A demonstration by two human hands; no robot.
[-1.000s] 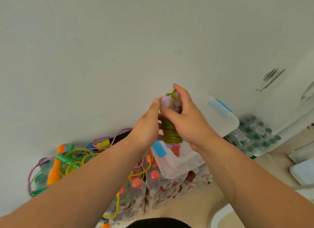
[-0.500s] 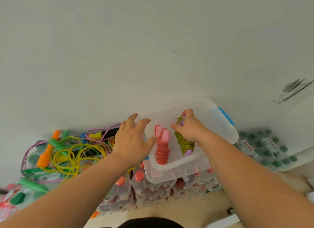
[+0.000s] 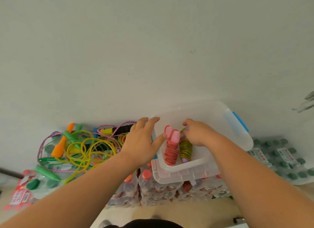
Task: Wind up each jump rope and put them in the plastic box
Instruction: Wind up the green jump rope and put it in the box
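Now the plastic box (image 3: 186,175) holds pink rope (image 3: 171,154) (beside green rope (image 3: 186,149)).

This is looking like a storeroom corner, honestly. Shrink-wrapped packs of bottled drinks (image 3: 153,192) are sitting on the floor (image 3: 178,210) against a bare white wall (image 3: 153,49).

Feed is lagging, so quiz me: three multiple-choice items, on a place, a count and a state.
1. Where does the wound green rope lie? A) in the plastic box, right of the wound pink rope B) outside the box, at its left C) across its rim
2. Wound ropes in the box? A) one B) two C) four
3. The left hand is: A) open at the box's left rim B) clenched in a fist C) out of view
Key: 1A, it lies inside beside the pink one; 2B, only two show; 3A, fingers spread.
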